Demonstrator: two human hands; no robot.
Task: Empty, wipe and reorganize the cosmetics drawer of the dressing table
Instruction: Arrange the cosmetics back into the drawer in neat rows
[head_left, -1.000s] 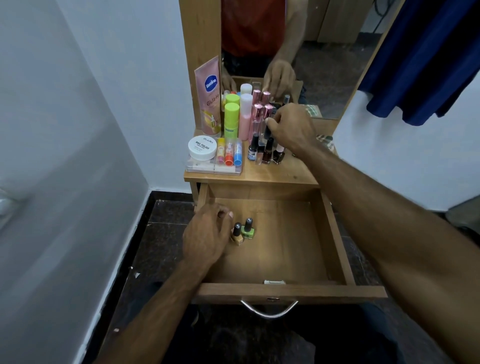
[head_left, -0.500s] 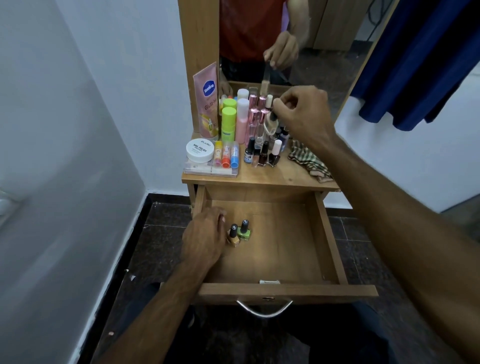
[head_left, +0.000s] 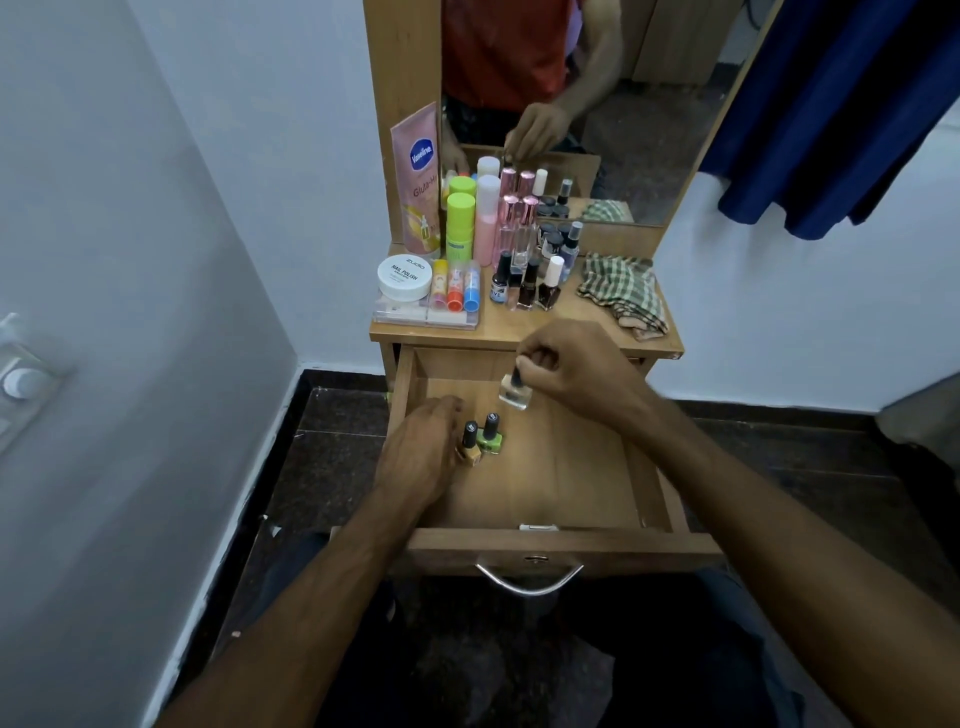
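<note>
The wooden drawer (head_left: 571, 551) stands pulled out below the dressing table top (head_left: 524, 332). Inside it, upright at the left, are a tan nail polish bottle (head_left: 469, 448) and a green one (head_left: 490, 435). My left hand (head_left: 421, 454) rests palm-down in the drawer, its fingers against the tan bottle. Over the back of the drawer, my right hand (head_left: 576, 371) pinches the black cap of a clear nail polish bottle (head_left: 515, 394), which hangs tilted just above the drawer floor.
The table top holds a Vaseline tube (head_left: 418, 176), a green bottle (head_left: 461, 228), a pink bottle (head_left: 487, 223), a white jar (head_left: 404, 277), lip balms (head_left: 455, 286) on a clear tray (head_left: 426, 318), several nail polishes (head_left: 530, 283) and a checked cloth (head_left: 623, 293). A mirror (head_left: 649, 104) stands behind. Blue fabric (head_left: 831, 104) hangs at the right.
My right hand has lifted the clear bottle from the group on the table top and carried it down over the drawer. My left hand has stayed by the two bottles.
</note>
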